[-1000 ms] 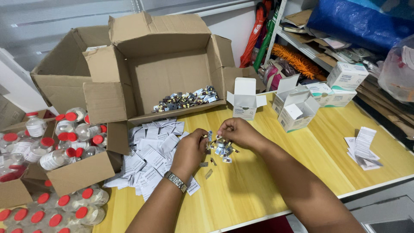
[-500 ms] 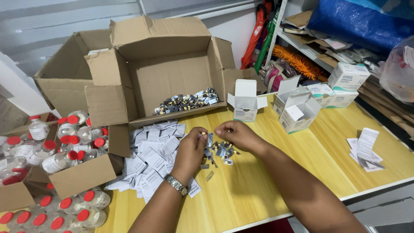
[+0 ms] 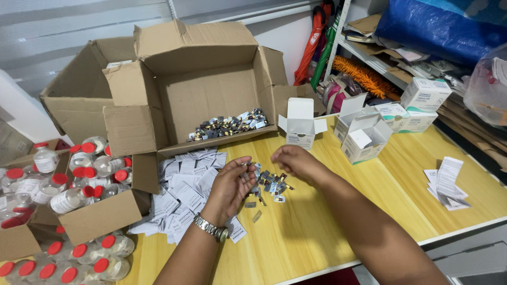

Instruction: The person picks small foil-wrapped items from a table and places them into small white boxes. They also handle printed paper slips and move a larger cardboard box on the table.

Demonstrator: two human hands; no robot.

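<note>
Left hand (image 3: 229,184): fingers curled, half open, fingertips pinching one small piece from the pile's left edge.
Pile of small silver and dark foil packets (image 3: 268,182): on yellow wooden table (image 3: 338,232), between both hands, stretched left-right.
Right hand (image 3: 296,160): loosely cupped just above pile; whether it holds anything, cannot tell.

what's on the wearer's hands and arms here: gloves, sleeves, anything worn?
Both hands are bare, no gloves. The left hand has a silver metal link watch on its wrist. The right hand shows no watch or bracelet on the visible wrist. Both forearms are uncovered as far as the frame shows, with no sleeve in view. Rings cannot be made out.
</note>
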